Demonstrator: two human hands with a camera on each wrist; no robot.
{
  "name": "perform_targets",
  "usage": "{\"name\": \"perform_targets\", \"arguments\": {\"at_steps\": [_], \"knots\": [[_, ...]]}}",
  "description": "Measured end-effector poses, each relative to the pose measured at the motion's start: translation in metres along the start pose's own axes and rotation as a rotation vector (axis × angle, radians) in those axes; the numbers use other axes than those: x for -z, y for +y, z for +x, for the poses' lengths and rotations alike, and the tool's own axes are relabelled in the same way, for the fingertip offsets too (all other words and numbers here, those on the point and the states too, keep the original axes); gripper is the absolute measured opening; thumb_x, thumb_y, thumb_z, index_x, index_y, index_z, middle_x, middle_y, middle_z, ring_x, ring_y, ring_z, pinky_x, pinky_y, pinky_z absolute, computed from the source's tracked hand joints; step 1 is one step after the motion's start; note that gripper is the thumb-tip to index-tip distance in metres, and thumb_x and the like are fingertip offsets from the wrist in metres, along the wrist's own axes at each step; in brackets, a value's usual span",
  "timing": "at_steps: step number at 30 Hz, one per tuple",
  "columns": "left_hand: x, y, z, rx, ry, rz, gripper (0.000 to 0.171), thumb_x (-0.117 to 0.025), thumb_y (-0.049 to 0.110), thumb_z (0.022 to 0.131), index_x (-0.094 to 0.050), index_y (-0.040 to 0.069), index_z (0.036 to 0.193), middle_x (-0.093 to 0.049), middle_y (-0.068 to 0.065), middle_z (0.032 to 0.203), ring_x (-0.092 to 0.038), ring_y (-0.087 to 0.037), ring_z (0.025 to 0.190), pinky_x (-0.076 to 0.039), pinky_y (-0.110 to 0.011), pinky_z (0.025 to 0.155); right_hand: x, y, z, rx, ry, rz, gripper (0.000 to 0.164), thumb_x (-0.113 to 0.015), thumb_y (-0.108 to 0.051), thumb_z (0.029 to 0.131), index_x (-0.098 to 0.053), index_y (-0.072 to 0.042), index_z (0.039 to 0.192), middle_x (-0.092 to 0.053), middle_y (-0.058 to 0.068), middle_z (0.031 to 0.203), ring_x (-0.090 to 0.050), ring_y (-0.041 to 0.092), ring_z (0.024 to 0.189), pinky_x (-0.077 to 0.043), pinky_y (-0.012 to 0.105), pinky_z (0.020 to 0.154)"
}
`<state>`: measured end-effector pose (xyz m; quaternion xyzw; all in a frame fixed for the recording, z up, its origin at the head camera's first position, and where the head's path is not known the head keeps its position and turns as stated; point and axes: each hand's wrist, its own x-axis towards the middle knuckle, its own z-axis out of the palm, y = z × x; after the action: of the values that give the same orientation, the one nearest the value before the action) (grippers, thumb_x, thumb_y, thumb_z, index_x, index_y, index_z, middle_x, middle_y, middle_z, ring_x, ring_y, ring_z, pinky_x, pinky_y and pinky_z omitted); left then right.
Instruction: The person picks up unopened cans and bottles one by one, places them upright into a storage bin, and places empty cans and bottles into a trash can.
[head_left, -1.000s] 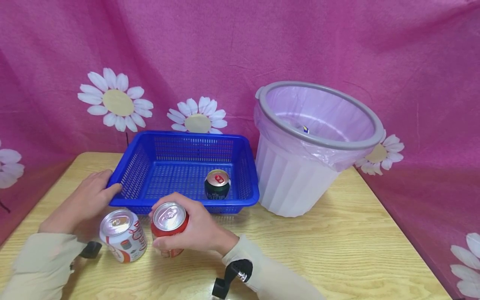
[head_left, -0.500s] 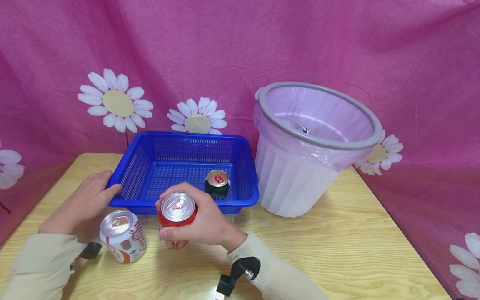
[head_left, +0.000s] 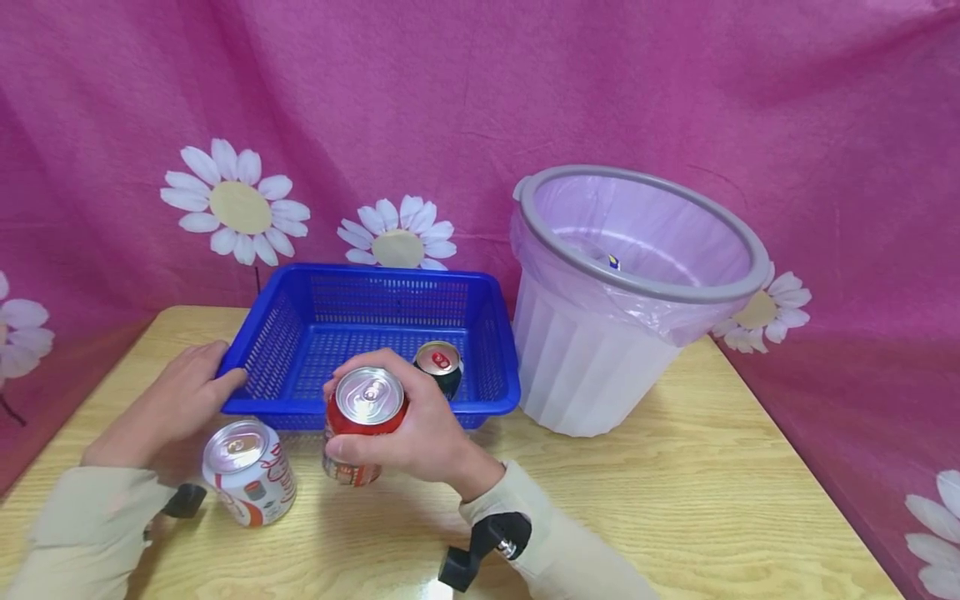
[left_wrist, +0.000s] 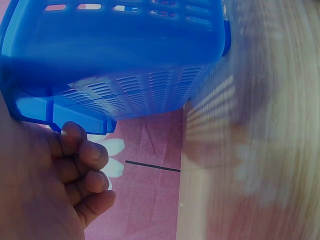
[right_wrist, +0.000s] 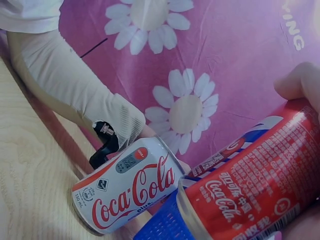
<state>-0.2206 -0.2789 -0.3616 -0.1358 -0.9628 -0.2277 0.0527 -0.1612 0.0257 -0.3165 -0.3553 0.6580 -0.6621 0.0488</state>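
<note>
My right hand (head_left: 420, 429) grips a red Coca-Cola can (head_left: 369, 396) round its side, thumb in front, top facing up. The can is raised above the table before the basket's near wall. My left hand (head_left: 176, 392) holds the left rim of the blue plastic basket (head_left: 300, 407), thumb over the edge; the left wrist view shows its fingers (left_wrist: 95, 155) curled beneath the rim. A white Coca-Cola Plus can (head_left: 250, 473) stands upright on the table by my left wrist. Inside the basket, at the right, is a dark green can (head_left: 438, 367), partly hidden by my right hand.
A white bin (head_left: 592, 367) with a grey rim and a clear liner stands right of the basket. Something small, blue and yellow (head_left: 613, 262) shows inside it. A pink cloth with daisies (head_left: 480, 100) hangs behind the wooden table (head_left: 675, 500).
My right hand has lifted the red can and carried it to the right, closer to the basket's front wall. The left hand and the white can have stayed in place.
</note>
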Motion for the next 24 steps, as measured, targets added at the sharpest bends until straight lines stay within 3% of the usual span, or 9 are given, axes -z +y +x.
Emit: {"name": "perform_targets", "arguments": {"at_steps": [19,24], "knots": [[0.000,0.001,0.000,0.038,-0.023,-0.032,0.039,-0.041,0.028,0.100,-0.051,-0.006,0.117,-0.059,-0.025,0.109,-0.048,-0.041,0.108,-0.038,-0.058,0.091,0.012,-0.009,0.017,0.016,0.124,-0.093,0.052,-0.079,-0.006,0.075,-0.056,-0.019,0.119,-0.067,0.010,0.119,-0.064,0.011,0.108,-0.058,0.034,0.086],[0.001,0.001,-0.001,0.032,-0.018,-0.023,0.039,-0.042,0.028,0.100,-0.051,-0.006,0.116,-0.059,-0.025,0.108,-0.049,-0.042,0.107,-0.038,-0.058,0.091,0.016,-0.010,0.022,0.010,0.158,-0.104,0.050,-0.078,-0.007,0.076,-0.056,-0.015,0.120,-0.067,0.010,0.118,-0.064,0.013,0.107,-0.058,0.035,0.084]]}}
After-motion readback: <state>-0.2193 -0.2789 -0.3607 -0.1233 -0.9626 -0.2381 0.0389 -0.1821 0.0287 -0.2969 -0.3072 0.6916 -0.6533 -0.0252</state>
